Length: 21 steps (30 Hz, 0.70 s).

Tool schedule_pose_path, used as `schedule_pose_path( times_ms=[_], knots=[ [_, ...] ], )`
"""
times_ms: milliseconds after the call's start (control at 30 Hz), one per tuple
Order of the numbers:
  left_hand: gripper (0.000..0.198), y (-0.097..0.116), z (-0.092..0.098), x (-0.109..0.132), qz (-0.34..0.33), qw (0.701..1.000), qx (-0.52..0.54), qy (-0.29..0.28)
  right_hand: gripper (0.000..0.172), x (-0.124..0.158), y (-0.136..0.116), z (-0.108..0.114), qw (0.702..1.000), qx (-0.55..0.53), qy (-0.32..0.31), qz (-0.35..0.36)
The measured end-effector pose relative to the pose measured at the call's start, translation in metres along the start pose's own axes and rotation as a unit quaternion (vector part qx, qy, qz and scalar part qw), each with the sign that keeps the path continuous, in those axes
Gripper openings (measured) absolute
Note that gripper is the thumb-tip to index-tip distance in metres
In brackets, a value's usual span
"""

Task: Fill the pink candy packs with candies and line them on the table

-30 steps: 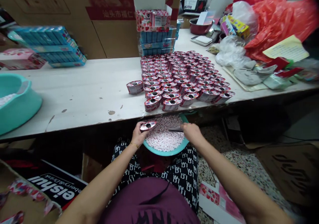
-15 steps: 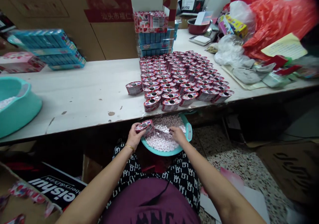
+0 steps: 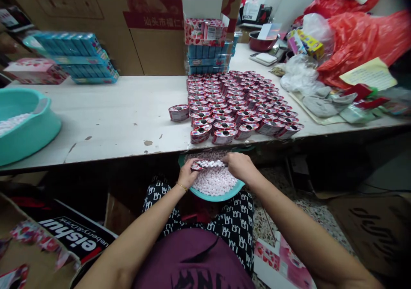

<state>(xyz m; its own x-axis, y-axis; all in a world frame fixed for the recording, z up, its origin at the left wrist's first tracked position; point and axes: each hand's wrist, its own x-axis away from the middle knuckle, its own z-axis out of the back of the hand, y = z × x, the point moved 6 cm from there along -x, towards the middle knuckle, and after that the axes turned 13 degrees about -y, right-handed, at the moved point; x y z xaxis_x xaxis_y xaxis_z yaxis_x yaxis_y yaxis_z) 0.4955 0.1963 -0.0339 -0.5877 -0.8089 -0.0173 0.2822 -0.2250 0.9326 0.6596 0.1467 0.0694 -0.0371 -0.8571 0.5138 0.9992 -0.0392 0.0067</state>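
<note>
On my lap sits a teal bowl (image 3: 236, 189) of small pale pink candies (image 3: 214, 182). My left hand (image 3: 187, 178) grips a small red tin (image 3: 196, 165) at the bowl's left rim, with candies heaped on its top. My right hand (image 3: 239, 166) is curled over the bowl, fingers touching the candies piled on the tin. Several matching filled tins (image 3: 236, 105) stand in rows on the white table (image 3: 122, 122) just above the bowl.
A second teal bowl (image 3: 27, 130) sits at the table's left end. Blue packs (image 3: 75, 58) and stacked boxes (image 3: 207, 45) line the back against cartons. Red bags (image 3: 356, 32) and cloths clutter the right. A printed box (image 3: 70, 237) lies by my left knee.
The tin, held closed above the bowl a second ago, is now low at the rim with candies heaped on it. My right hand moved left to it, no longer holding the dark object.
</note>
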Motion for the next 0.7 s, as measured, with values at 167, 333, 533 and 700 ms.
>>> schedule_pose_path(
  times_ms=[167, 333, 533, 700],
  knots=[
    [0.034, -0.004, -0.001, 0.000, 0.000, 1.000, -0.003, 0.006, 0.030, 0.008, -0.025, 0.017, 0.998, 0.060, 0.005, 0.008],
    [0.035, -0.007, -0.002, 0.000, 0.018, 0.999, 0.030, 0.014, 0.027, 0.016, -0.025, 0.023, 0.997, 0.070, 0.018, 0.009],
    [0.036, 0.024, 0.047, 0.028, 0.024, 0.996, 0.086, 0.018, 0.031, 0.040, 0.029, 0.004, 0.997, -0.047, 0.060, -0.017],
    [0.038, 0.040, 0.131, 0.005, -0.014, 0.993, 0.015, 0.116, 0.035, 0.039, 0.071, -0.046, 0.975, -0.200, 0.092, -0.001]
  ],
)
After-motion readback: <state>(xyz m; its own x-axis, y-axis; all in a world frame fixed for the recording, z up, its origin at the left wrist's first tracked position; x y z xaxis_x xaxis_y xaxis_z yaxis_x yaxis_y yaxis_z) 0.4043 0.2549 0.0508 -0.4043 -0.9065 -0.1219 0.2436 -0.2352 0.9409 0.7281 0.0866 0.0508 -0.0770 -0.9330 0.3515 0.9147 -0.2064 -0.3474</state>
